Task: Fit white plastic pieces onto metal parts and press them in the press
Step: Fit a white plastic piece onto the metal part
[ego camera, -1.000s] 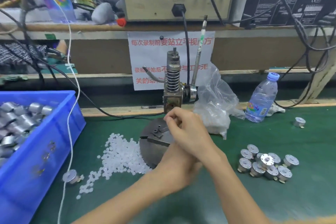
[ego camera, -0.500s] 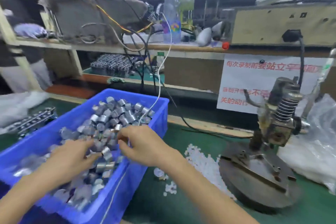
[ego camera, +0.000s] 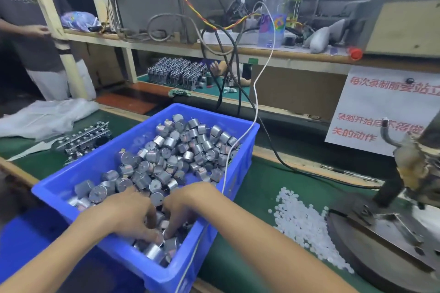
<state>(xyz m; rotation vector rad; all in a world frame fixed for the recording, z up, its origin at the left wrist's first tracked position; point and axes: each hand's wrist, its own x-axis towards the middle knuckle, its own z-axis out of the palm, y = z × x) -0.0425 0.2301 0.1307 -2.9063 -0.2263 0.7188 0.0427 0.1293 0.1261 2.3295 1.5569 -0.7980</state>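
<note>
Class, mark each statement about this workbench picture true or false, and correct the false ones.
1. The left hand and the right hand are both in the blue bin among the metal parts. True.
2. The white plastic pieces lie inside the bin. False: they lie heaped on the green mat, between bin and press.
3. The press stands left of the bin. False: it stands to its right.
4. A water bottle stands on the shelf behind. True.
</note>
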